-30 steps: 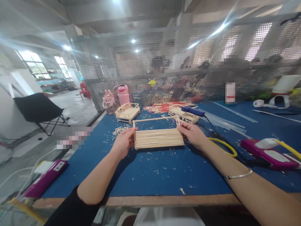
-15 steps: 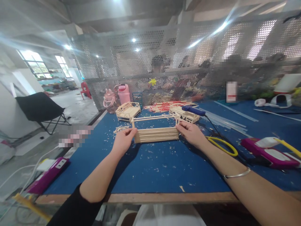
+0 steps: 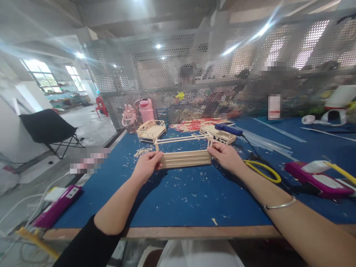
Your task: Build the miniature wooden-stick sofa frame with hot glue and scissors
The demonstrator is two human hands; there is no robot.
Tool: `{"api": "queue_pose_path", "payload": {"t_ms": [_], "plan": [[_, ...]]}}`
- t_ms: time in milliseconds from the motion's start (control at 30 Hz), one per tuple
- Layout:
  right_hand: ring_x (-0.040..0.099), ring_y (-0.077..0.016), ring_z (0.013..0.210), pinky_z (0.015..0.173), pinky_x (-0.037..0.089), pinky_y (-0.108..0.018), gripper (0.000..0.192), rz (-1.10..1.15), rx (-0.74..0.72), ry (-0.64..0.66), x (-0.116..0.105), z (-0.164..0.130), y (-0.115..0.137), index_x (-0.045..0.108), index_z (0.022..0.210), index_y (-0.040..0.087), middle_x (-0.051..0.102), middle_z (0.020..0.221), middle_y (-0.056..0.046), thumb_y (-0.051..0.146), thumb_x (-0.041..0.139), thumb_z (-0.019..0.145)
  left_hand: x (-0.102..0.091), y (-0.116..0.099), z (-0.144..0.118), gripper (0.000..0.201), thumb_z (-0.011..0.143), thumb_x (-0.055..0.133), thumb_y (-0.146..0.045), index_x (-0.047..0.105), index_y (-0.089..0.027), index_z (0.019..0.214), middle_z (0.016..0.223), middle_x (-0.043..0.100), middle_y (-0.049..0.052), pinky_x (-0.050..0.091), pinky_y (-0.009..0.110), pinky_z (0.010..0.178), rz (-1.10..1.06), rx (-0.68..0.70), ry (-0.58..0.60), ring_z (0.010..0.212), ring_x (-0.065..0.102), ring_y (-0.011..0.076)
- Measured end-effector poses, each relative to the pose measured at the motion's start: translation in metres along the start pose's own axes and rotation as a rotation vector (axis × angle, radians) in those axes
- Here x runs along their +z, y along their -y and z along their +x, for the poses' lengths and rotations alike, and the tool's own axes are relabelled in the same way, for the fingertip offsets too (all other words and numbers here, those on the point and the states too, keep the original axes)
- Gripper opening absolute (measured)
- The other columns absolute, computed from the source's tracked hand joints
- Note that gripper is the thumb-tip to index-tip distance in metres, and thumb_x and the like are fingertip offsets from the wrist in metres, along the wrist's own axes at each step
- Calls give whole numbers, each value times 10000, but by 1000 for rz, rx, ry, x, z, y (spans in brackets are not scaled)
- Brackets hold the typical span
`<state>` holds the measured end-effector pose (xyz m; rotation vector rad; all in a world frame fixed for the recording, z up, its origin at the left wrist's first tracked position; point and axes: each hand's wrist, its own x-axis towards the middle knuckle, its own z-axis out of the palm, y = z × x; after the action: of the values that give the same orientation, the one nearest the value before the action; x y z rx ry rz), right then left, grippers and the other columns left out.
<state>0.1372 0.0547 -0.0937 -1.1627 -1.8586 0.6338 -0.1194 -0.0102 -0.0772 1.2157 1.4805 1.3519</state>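
A small model frame of pale wooden sticks point(image 3: 185, 157) is held between both hands above the blue table point(image 3: 180, 200). It has a flat slatted panel in front and a thin rail on posts behind. My left hand point(image 3: 147, 165) grips its left end and my right hand point(image 3: 226, 155) grips its right end. A metal bangle sits on my right forearm.
Two finished stick models point(image 3: 151, 130) point(image 3: 217, 134) stand further back, with a blue glue gun point(image 3: 229, 130) and its cable. Loose sticks, pink bottles point(image 3: 146, 110), magenta power strips point(image 3: 319, 181) point(image 3: 57, 207), a yellow cord and wood shavings lie around. People sit behind a perforated screen.
Both hands tilted the stick frame flatter and moved it slightly away from me, so the slatted panel now looks narrower.
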Motion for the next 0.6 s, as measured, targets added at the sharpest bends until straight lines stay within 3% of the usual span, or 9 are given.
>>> {"api": "queue_pose_path", "payload": {"t_ms": [267,433,533,600], "plan": [[351,-107,433,463,291,-257,423,-21,15,4,0,1,2,470,530,211,398,422,47,604,440,683,0,-1,-2,412,499,721,-522,637,-151,657,454,517,-49,386,206,457,22,-4,-9,438,469,88],[382,-111,421,448,306,-252,465,-35,24,-2,-1,-1,2,529,556,197,449,424,36,636,449,685,0,-2,-3,394,573,680,-522,668,-154,711,433,509,-51,267,203,394,87,19,-36,384,396,81],[412,-124,425,455,319,-259,492,-70,50,-72,-13,-1,4,593,592,179,485,435,17,642,463,693,0,-3,-2,401,575,669,-541,657,-153,673,416,471,-59,228,204,398,102,48,-49,383,371,75],[450,-145,455,480,337,-271,539,-126,77,-193,-27,6,6,615,599,165,497,445,-8,635,401,750,-1,-3,-1,413,583,656,-560,643,-152,651,375,422,-70,211,204,401,105,68,-55,370,327,69]]}}
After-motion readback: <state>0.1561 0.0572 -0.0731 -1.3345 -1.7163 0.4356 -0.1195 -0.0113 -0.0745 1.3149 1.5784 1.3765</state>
